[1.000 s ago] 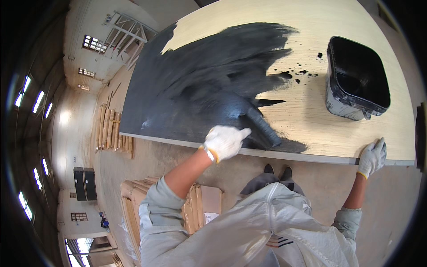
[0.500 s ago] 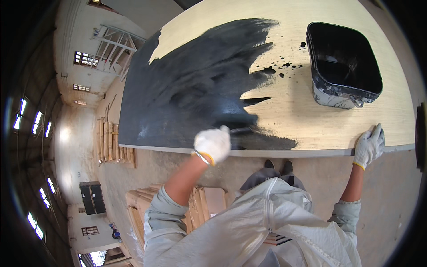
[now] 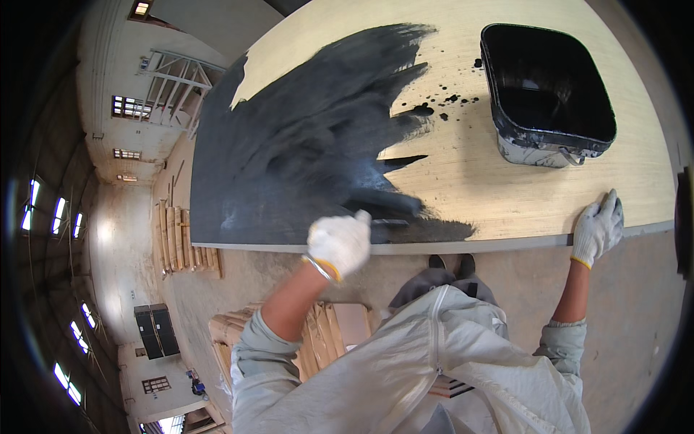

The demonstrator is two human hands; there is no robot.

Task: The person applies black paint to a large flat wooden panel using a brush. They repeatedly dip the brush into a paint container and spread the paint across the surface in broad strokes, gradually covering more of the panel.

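Observation:
My left hand (image 3: 338, 246), in a white knit glove, is closed round the handle of a paint roller at the board's near edge. The roller's black sleeve (image 3: 387, 202) lies on wet black paint (image 3: 289, 137), and the handle is mostly hidden in my fist. Under it is a large pale wood-grain board (image 3: 463, 202), its left part coated black with a ragged right edge. My right hand (image 3: 598, 224), gloved too, rests with fingers stretched on the board's near right edge. Beyond it stands a square paint bucket (image 3: 531, 154), black inside and smeared outside.
Black paint drops (image 3: 452, 98) dot the bare wood left of the bucket. Wrapped long packages (image 3: 325, 336) lie on the floor beside me at lower left, with another stack (image 3: 177, 235) farther off. A white metal frame (image 3: 177, 83) stands beyond the board's left end.
My left hand and the roller have shifted only slightly against the board, the hand a little blurred. The whole view has moved a bit; my right hand stays at the edge.

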